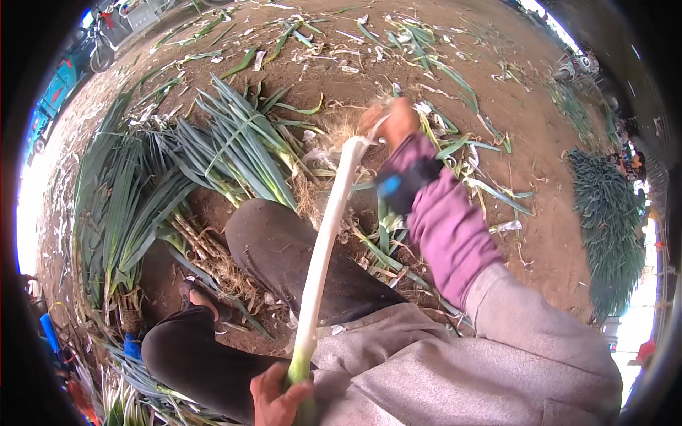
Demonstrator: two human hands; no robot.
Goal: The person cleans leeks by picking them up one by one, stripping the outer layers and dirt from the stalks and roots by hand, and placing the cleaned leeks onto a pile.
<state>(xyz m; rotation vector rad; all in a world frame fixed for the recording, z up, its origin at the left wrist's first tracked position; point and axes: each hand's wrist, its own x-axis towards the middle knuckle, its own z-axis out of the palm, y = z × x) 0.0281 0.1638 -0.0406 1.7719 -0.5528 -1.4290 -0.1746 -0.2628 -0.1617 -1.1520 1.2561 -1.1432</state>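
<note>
A long leek (329,248) with a white stalk slants up across my lap, its white end pointing away from me. My left hand (278,397) is wrapped round its green part, low in the view. Just beyond the white end is my right hand (398,122), smeared by motion, with fingers closed. A thin pale strip of leek skin (375,131) runs from the stalk's end into those fingers. Brownish roots (344,128) show beside the hand; whether it holds them too is unclear.
Bundles of unpeeled leeks (241,145) lie left of my knees, roots towards me. Leaf scraps and peelings litter the dirt ground (526,142). A large green leek pile (609,227) is at the far right. Vehicles (60,89) stand at the upper left.
</note>
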